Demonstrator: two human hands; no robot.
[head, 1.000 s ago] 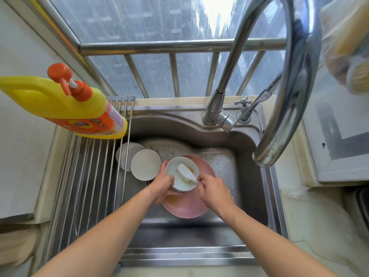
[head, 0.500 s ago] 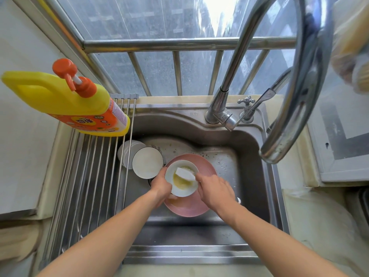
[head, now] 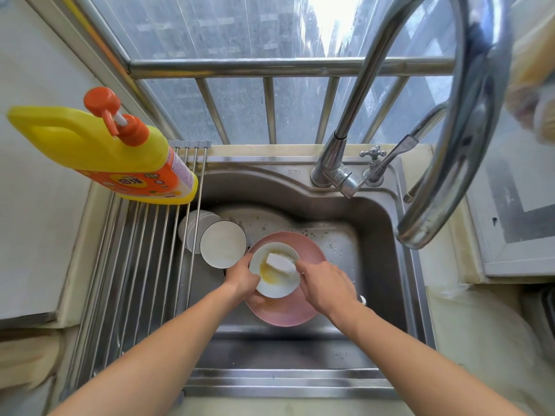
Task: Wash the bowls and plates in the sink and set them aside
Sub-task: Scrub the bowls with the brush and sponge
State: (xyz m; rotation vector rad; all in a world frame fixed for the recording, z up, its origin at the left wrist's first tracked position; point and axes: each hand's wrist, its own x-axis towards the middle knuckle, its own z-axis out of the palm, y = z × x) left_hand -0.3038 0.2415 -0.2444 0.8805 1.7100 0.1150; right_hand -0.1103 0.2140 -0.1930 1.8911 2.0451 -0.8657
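In the steel sink [head: 378, 241] my left hand [head: 240, 277] grips the left rim of a small white bowl [head: 277, 283] smeared with yellow residue. My right hand [head: 324, 283] pinches a white sponge [head: 280, 262] that lies inside that bowl. Under the bowl sits a pink plate [head: 288, 313]. To the left stands a white bowl with a dark rim [head: 222, 244], and further white bowls [head: 192, 226] lie behind it, partly hidden by the rack.
A roll-up steel drying rack [head: 135, 265] covers the sink's left side, with a yellow detergent bottle [head: 102, 154] on its far end. The curved faucet [head: 450, 130] arches over the right side. Window bars [head: 270, 67] run behind. Bagged items [head: 534, 70] sit at upper right.
The sponge has shifted inside the small bowl, from its middle toward the upper right. Both hands stay on the bowl and sponge; the view has drifted slightly.
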